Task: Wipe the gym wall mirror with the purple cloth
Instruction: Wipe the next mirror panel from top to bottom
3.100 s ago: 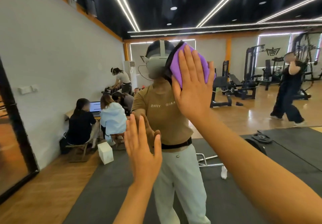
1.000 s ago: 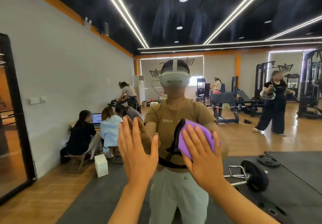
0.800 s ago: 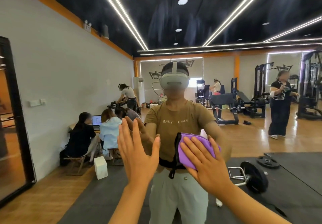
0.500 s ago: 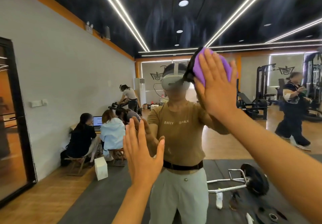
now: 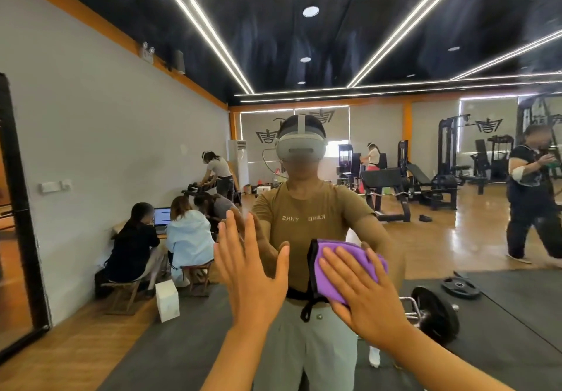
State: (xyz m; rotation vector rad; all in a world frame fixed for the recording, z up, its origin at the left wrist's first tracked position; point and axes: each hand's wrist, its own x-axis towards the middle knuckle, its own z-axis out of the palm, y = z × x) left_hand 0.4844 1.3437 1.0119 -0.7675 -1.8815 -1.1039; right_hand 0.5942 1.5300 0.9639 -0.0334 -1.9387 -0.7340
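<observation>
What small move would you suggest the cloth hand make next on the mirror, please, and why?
Probably slide the right hand sideways to the right, keeping the purple cloth pressed flat. The cloth sits low on the mirror, at the reflection's waist, under straight fingers, and the left hand rests flat on the glass to its left, so the free glass lies rightward.

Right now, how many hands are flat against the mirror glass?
2: the left hand bare on the mirror, and the right hand beside it, pressing the purple cloth.
</observation>
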